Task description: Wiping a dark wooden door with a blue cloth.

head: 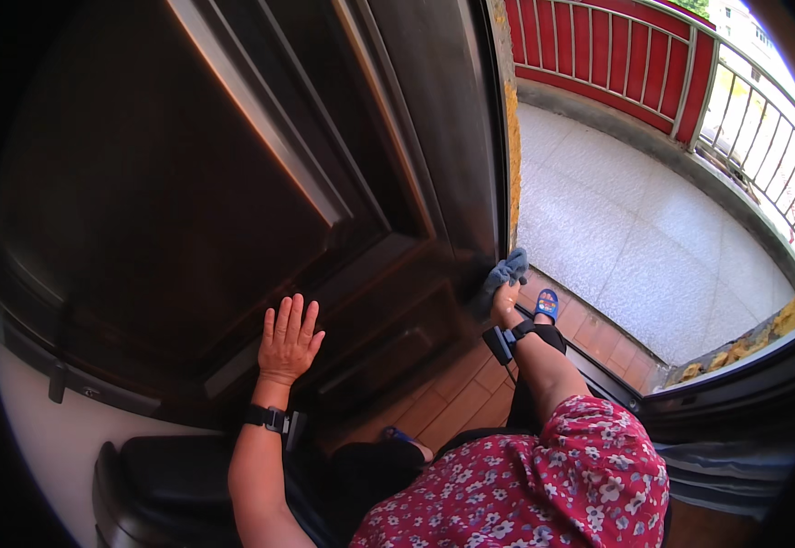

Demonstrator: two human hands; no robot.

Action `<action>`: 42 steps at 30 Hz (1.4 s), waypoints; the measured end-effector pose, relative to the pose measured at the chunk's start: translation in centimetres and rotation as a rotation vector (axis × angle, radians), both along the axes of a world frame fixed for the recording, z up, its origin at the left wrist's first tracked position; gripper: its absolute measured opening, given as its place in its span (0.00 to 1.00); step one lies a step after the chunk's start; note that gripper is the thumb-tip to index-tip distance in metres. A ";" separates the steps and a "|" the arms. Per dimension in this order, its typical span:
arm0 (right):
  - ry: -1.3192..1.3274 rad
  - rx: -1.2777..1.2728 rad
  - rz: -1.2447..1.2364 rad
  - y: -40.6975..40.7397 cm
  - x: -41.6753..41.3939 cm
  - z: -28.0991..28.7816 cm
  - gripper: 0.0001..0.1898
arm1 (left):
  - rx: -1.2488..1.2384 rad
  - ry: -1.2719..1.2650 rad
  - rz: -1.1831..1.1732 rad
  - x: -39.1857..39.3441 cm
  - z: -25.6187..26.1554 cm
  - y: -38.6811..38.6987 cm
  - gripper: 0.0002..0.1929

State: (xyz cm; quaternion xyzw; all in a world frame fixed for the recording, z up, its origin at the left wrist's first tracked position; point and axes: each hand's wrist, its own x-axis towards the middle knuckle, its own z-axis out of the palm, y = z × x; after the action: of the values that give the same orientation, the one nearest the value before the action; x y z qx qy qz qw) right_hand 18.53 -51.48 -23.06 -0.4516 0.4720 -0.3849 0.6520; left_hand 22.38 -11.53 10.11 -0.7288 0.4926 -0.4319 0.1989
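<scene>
A dark panelled door [185, 185] with raised mouldings fills the left and middle of the view. My left hand [287, 348] is laid out flat in front of its lower part, fingers spread a little, palm towards the door and holding nothing. Whether the palm touches the surface is hard to tell. In my right hand [505, 300] is a bunched blue-grey cloth [509, 267], held at the door's right-hand edge, low down. The hand hides part of the cloth. Each wrist wears a black strap with a small device.
Beyond the doorway is a pale tiled balcony floor [617, 205] with a red-panelled metal railing [603, 51]. Reddish-brown tiles [462, 397] lie by my feet. A black bin-like container [171, 479] stands at lower left. Rough, yellowish wall edges [747, 346] flank the opening.
</scene>
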 end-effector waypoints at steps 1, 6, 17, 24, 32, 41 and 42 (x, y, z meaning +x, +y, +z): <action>-0.242 -0.067 0.100 0.5 -0.6 1.0 0.26 | 0.005 0.000 0.022 0.0 -0.2 0.5 0.32; -0.119 0.021 0.292 -3.8 -1.8 10.2 0.22 | 0.000 0.004 -0.003 -0.2 -0.1 0.0 0.32; -0.722 -0.854 0.168 -6.9 0.2 46.7 0.20 | 0.006 0.003 0.008 0.0 -0.1 0.3 0.32; -0.540 -1.237 -0.032 -9.0 3.1 40.6 0.26 | -0.016 0.004 -0.001 0.1 -0.1 -0.1 0.31; -0.462 -0.669 0.053 -10.8 5.0 14.3 0.24 | -0.010 0.009 -0.025 0.1 0.1 -1.4 0.31; -0.548 -0.146 0.100 -6.4 4.6 10.1 0.27 | -0.010 0.001 0.024 0.0 -0.2 0.4 0.30; -0.142 -0.480 0.056 -2.4 4.1 12.7 0.26 | -0.003 -0.004 0.069 -0.5 -0.3 2.3 0.31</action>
State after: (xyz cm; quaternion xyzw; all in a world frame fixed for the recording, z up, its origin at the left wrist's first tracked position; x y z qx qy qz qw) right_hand 22.60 -53.87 -10.37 -0.5781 0.3075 -0.4984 0.5681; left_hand 21.85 -9.23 9.80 -0.7449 0.4662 -0.4268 0.2134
